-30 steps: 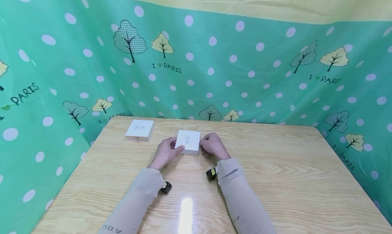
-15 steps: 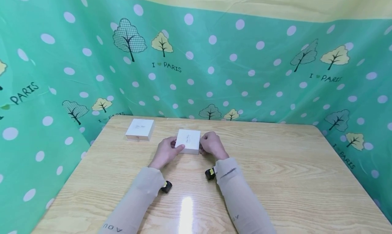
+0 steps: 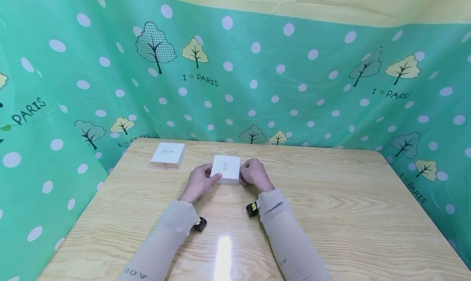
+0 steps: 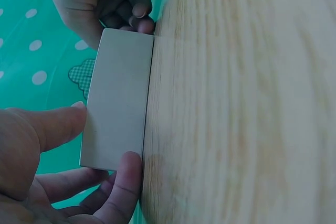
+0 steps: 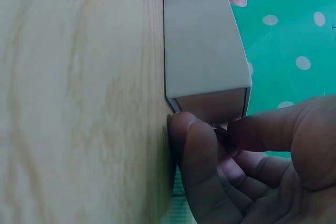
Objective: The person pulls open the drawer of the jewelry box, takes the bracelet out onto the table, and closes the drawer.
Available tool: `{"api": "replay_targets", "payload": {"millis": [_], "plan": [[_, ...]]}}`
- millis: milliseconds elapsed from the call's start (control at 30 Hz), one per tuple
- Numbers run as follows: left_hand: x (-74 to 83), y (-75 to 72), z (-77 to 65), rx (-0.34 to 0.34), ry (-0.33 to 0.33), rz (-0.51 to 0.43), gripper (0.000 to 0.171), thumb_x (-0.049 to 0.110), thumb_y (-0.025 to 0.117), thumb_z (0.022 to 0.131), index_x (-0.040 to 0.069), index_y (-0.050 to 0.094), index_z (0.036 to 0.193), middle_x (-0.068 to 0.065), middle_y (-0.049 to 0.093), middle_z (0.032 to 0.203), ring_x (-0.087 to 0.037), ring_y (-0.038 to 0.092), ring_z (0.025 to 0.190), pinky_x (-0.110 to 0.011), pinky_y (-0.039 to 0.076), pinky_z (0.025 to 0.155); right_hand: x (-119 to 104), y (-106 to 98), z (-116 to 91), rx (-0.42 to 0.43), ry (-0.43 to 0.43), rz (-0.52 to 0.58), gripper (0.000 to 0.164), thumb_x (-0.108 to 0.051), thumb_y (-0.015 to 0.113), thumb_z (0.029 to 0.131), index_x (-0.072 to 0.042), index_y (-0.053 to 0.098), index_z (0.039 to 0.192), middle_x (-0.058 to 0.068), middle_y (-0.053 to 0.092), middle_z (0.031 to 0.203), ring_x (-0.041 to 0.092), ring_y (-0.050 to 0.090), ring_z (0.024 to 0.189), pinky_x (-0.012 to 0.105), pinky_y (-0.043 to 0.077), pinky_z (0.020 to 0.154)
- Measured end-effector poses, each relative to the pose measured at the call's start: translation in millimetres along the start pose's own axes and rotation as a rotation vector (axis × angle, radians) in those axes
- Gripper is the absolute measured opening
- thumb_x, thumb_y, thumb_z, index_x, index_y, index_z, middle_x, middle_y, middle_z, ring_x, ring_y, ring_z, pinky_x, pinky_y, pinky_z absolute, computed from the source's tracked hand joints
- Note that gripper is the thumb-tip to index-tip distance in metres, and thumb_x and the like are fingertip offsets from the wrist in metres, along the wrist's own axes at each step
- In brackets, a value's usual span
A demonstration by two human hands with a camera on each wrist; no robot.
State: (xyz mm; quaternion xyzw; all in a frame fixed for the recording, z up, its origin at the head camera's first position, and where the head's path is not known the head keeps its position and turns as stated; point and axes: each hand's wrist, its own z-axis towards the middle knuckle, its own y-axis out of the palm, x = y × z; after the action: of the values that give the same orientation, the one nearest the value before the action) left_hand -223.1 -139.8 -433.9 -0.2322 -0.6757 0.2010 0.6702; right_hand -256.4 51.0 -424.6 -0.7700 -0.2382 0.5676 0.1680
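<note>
A white square box (image 3: 226, 166) with dark script on its lid lies flat on the wooden table. My left hand (image 3: 200, 183) grips its left end, the thumb on the lid's near corner and the fingers along the side. At the opposite end, my right hand (image 3: 254, 175) has thumb and forefinger pinched together against the box's pinkish end face (image 5: 212, 106). What they pinch looks like a small pull tab, mostly hidden by the fingertips. The left wrist view shows the box's plain long side (image 4: 118, 98) between both hands.
A second white box (image 3: 168, 154) with similar script stands at the table's back left, a small tab on its pinkish front face. Behind the wooden table (image 3: 349, 207) hangs a green dotted curtain (image 3: 257, 85).
Both hands keep their places on the box, and the box stays put. Only a very slight shift of the head view and the right forearm shows.
</note>
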Motion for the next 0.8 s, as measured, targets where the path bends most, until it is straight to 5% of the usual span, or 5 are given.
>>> {"api": "replay_targets", "payload": {"millis": [800], "plan": [[1.3, 1.4, -0.7, 0.019, -0.003, 0.009, 0.043, 0.023, 0.067, 0.09, 0.001, 0.058, 0.125, -0.011, 0.062, 0.104, -0.023, 0.057, 0.093, -0.037, 0.05, 0.082, 1.2, -0.1, 0.2, 0.003, -0.019, 0.0, 0.028, -0.01, 0.046, 0.097, -0.002, 0.063, 0.075, 0.012, 0.065, 0.069, 0.02, 0.064, 0.056, 0.028, 0.055, 0.052]]}}
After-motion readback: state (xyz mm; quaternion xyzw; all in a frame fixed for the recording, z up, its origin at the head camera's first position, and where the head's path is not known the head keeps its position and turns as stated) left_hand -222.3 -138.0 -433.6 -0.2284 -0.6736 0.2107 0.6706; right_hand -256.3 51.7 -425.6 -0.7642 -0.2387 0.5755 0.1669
